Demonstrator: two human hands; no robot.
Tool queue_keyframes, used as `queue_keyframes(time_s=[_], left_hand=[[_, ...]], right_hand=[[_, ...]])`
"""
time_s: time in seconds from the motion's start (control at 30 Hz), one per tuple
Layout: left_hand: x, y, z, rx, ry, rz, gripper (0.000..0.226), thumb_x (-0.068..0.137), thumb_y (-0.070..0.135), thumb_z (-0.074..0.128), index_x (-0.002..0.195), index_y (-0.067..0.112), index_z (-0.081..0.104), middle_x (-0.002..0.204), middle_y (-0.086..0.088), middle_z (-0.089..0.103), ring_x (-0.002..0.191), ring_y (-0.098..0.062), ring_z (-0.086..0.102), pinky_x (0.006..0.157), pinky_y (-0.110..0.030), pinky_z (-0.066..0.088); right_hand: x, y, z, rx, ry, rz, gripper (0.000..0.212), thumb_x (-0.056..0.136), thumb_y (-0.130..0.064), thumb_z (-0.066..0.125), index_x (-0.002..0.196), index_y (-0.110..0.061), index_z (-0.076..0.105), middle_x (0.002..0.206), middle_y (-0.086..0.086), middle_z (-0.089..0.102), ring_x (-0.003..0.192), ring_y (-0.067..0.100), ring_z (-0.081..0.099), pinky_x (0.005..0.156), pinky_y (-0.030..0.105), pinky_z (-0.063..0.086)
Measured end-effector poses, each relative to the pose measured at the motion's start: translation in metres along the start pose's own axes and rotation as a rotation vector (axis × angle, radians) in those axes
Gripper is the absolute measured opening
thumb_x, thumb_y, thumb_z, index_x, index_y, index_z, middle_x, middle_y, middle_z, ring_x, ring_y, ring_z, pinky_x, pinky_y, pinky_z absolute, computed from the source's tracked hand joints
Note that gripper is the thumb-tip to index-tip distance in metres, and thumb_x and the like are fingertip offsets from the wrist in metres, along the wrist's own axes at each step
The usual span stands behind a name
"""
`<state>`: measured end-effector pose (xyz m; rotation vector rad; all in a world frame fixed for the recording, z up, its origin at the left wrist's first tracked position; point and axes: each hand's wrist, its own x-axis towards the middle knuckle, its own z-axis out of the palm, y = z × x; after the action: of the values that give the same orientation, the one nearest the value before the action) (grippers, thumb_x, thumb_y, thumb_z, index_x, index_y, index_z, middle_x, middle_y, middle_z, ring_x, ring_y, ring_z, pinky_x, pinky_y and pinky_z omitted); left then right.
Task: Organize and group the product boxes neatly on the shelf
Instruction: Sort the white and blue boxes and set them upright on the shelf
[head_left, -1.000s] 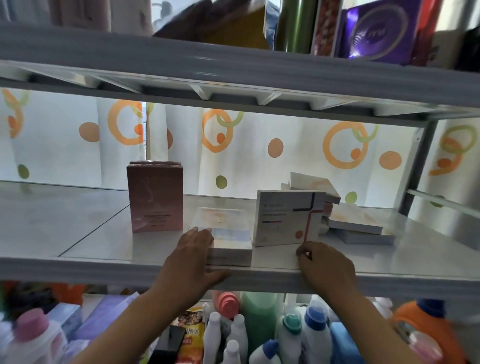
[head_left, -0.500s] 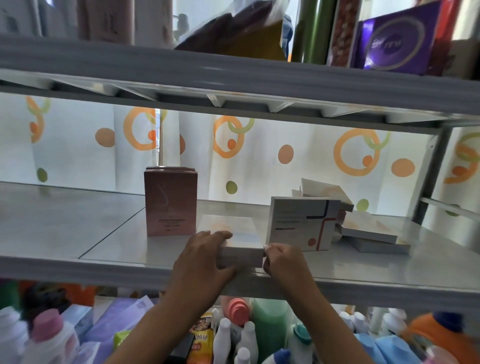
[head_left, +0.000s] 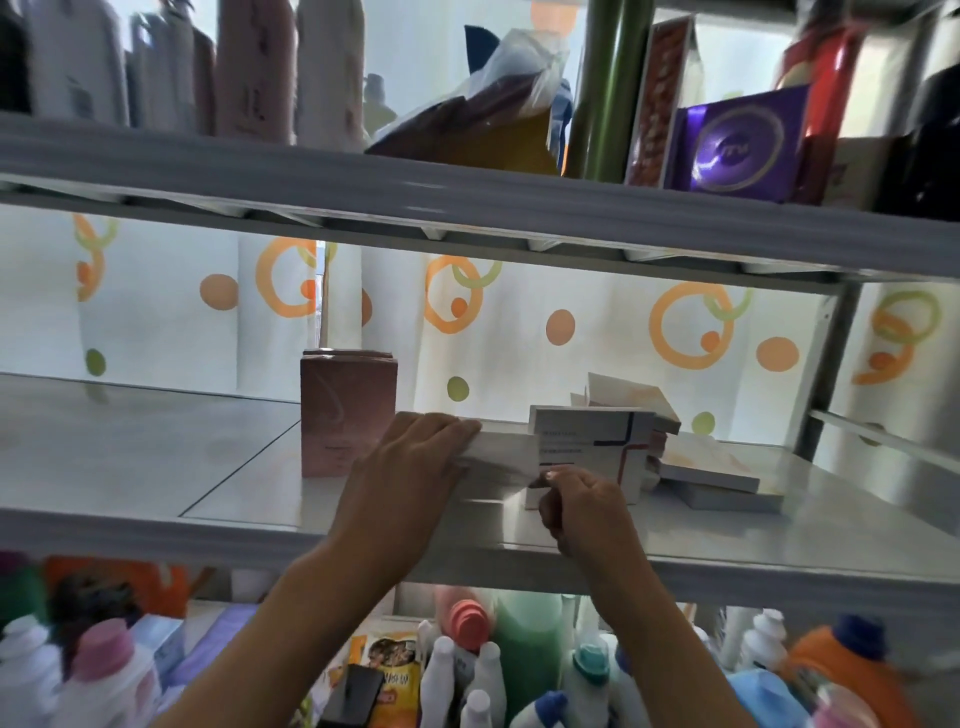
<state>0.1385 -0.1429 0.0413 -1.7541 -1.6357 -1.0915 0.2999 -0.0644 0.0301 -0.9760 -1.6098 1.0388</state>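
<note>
Nearest, at six o'clock below the shelf (head_left: 363, 540): blurred bottles (head_left: 470, 670) and detergent jugs, untouched.

On the shelf's front edge, both hands at work. Left hand (head_left: 410, 467) laid over the near left end of a flat white box (head_left: 501, 449), fingers wrapped along its top edge and gripping it. Right hand (head_left: 579, 506) curled, fingertips pinching what looks to be the lower right corner of that same box, though blur makes the exact contact hard to confirm. Half a second earlier, lying flat on the shelf with a hand at each end; now tipped up off its broad face and seemingly clear of the surface, smeared by motion. Likely reading: being raised to stand or be carried into a group, so the sorting is under way, not finished.

Just behind, at one o'clock from the hands: an upright white carton with a red-and-blue line (head_left: 587, 447), standing where it stood a second ago, touching or nearly touching the lifted box.

At eleven o'clock: a pink box (head_left: 348, 415), upright and unmoved.

Farther, at two o'clock: a loose heap of flat boxes (head_left: 711, 467), one tilted on top, still ungrouped.

Beyond, a white curtain with orange rings (head_left: 519, 322).
</note>
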Motion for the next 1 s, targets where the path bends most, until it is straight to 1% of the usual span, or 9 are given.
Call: queue_keyframes(time_s=[0.13,0.23,0.37,0.57,0.7,0.77,0.87,0.93,1.0], left_hand=[[0.022,0.008,-0.033,-0.108,-0.028,0.026,0.034,0.094,0.029,0.055,0.127,0.027,0.062,0.123,0.006,0.065,0.107,-0.015,0.056,0.092,-0.044,0.05],[0.035,0.017,-0.055,-0.246,-0.086,-0.017,0.031,0.097,0.034,0.053,0.127,0.031,0.061,0.124,0.011,0.063,0.108,-0.007,0.054,0.097,-0.041,0.047],[0.041,0.035,-0.063,-0.334,-0.104,-0.011,0.032,0.096,0.038,0.054,0.126,0.033,0.062,0.126,0.014,0.062,0.108,-0.004,0.053,0.096,-0.036,0.046],[0.058,0.087,-0.044,-0.267,-0.16,0.088,0.028,0.096,0.041,0.05,0.111,0.029,0.07,0.112,0.009,0.065,0.103,-0.014,0.057,0.089,-0.04,0.046],[0.061,0.113,-0.025,-0.313,-0.193,0.156,0.024,0.094,0.042,0.051,0.101,0.031,0.071,0.108,0.013,0.062,0.099,-0.01,0.056,0.083,-0.037,0.047],[0.062,0.124,-0.008,-0.345,-0.182,0.154,0.023,0.094,0.042,0.052,0.108,0.032,0.068,0.123,0.015,0.055,0.111,-0.007,0.051,0.088,-0.034,0.044],[0.05,0.134,0.017,-0.48,-0.14,0.097,0.034,0.092,0.037,0.059,0.125,0.028,0.056,0.144,0.009,0.04,0.132,-0.009,0.037,0.105,-0.027,0.032],[0.036,0.141,0.029,-0.541,-0.088,0.087,0.048,0.09,0.03,0.065,0.134,0.023,0.048,0.148,0.004,0.036,0.136,-0.012,0.033,0.106,-0.021,0.024],[0.018,0.148,0.04,-0.622,-0.056,0.048,0.057,0.086,0.024,0.07,0.137,0.02,0.045,0.139,0.005,0.04,0.127,-0.011,0.038,0.104,-0.024,0.028]], right_hand=[[-0.013,-0.005,-0.007,-0.103,-0.059,-0.101,0.021,0.095,-0.007,0.052,0.109,-0.017,0.063,0.091,0.005,0.065,0.073,0.012,0.057,0.051,0.011,0.046],[-0.032,-0.01,-0.017,-0.055,-0.219,-0.082,0.026,0.09,-0.029,0.06,0.115,-0.023,0.057,0.112,0.004,0.062,0.097,0.015,0.061,0.059,0.013,0.051],[-0.058,-0.013,-0.035,0.162,-0.274,-0.008,0.046,0.068,-0.039,0.068,0.112,-0.027,0.061,0.105,0.001,0.071,0.091,0.019,0.069,0.065,0.024,0.056],[-0.092,0.005,-0.054,0.441,-0.052,-0.015,0.04,0.08,-0.035,0.072,0.116,-0.019,0.064,0.107,0.012,0.072,0.097,0.034,0.069,0.087,0.052,0.056],[-0.103,0.018,-0.072,0.525,0.086,-0.003,0.038,0.078,-0.033,0.076,0.112,-0.019,0.069,0.106,0.016,0.072,0.097,0.039,0.068,0.088,0.056,0.054],[-0.105,0.023,-0.083,0.524,0.163,0.001,0.039,0.076,-0.034,0.077,0.111,-0.02,0.07,0.105,0.013,0.073,0.097,0.039,0.068,0.088,0.057,0.054],[-0.107,0.027,-0.102,0.474,0.266,-0.012,0.032,0.079,-0.032,0.073,0.108,-0.02,0.071,0.1,0.009,0.075,0.093,0.033,0.071,0.083,0.051,0.057],[-0.109,0.029,-0.118,0.427,0.3,-0.011,0.028,0.081,-0.031,0.07,0.107,-0.021,0.07,0.097,0.009,0.076,0.09,0.03,0.072,0.077,0.044,0.059],[-0.112,0.035,-0.132,0.378,0.325,-0.005,0.028,0.082,-0.032,0.07,0.108,-0.022,0.069,0.096,0.008,0.075,0.087,0.028,0.072,0.072,0.039,0.06]])
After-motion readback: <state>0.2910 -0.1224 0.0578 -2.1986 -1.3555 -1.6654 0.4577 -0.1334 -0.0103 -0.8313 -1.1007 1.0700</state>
